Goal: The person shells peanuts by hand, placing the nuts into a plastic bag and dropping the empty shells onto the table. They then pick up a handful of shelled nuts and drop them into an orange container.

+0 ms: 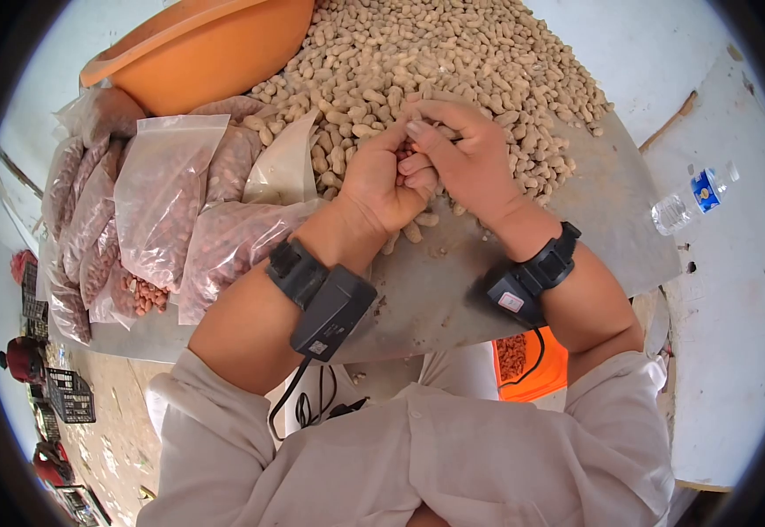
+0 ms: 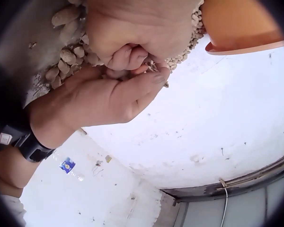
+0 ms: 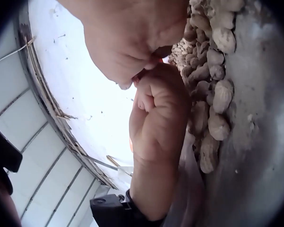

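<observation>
Both hands meet at the near edge of a heap of unshelled peanuts [image 1: 435, 53]. My left hand [image 1: 382, 184] is turned partly palm up, its fingers curled around reddish peanut kernels [image 1: 406, 152]. Over it bends my right hand [image 1: 474, 158], thumb and fingertips pinching a peanut at the left fingertips. In the left wrist view a broken peanut shell [image 2: 153, 65] shows between the fingers of both hands, beside an orange-red kernel [image 2: 140, 70]. Fingers hide most of the peanut. The right wrist view shows the two hands touching, with whole peanuts [image 3: 222, 97] close by on the metal tabletop.
Clear bags of shelled peanuts [image 1: 167, 189] are piled on the left of the metal table [image 1: 435, 290]. An orange basin [image 1: 215, 57] stands behind them. Below the front edge sits an orange container [image 1: 549, 364] of kernels. A plastic bottle [image 1: 690, 200] lies beyond the right edge.
</observation>
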`<state>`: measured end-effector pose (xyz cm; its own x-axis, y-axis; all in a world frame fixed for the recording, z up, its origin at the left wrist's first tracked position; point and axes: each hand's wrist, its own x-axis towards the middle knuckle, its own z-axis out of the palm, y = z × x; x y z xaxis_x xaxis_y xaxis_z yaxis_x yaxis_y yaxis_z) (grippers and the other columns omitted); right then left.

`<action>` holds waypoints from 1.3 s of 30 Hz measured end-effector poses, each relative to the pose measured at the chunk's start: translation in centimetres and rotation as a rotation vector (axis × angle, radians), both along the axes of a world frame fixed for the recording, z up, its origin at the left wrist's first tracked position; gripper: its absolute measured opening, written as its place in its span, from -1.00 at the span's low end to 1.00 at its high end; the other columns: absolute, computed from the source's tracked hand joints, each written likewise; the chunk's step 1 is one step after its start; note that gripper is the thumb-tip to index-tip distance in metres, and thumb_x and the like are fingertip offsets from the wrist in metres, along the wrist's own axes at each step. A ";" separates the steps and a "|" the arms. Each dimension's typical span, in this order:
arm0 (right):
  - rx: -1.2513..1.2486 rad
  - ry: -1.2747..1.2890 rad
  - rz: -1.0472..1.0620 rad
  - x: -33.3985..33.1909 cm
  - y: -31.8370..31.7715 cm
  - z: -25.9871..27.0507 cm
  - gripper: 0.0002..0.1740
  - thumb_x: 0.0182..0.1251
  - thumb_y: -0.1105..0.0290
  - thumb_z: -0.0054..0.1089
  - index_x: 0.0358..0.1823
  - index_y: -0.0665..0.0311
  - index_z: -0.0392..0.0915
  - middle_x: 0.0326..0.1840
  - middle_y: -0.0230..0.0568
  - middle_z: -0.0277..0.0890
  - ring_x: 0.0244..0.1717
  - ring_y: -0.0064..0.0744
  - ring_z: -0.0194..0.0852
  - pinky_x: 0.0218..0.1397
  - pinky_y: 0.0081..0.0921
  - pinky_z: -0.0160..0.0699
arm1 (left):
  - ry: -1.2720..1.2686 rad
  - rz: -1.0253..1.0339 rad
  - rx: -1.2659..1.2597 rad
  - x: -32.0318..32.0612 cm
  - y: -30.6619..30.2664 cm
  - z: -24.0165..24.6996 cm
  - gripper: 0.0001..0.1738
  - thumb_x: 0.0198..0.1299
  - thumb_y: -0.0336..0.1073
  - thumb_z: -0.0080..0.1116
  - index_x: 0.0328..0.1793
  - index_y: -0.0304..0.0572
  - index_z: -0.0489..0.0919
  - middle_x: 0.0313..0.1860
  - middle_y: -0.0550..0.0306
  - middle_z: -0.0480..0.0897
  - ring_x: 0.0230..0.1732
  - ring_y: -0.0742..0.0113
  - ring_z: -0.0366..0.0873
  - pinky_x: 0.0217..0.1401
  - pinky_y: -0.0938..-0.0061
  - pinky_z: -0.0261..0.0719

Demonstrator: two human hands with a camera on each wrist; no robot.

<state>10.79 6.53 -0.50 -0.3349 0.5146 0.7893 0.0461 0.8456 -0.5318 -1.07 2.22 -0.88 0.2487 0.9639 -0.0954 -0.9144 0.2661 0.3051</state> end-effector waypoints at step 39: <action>-1.204 -0.749 -0.603 33.8 -14.1 -6.0 -0.74 0.04 0.30 0.28 -0.46 0.41 0.57 -0.62 -0.24 0.50 -0.65 -0.46 0.47 -0.56 -0.58 0.40 | 0.111 0.161 0.024 -0.7 0.4 -0.5 -0.61 0.34 -0.05 -0.14 -0.29 -0.26 0.47 -0.48 0.20 0.38 -0.51 0.47 0.26 -0.60 0.64 0.20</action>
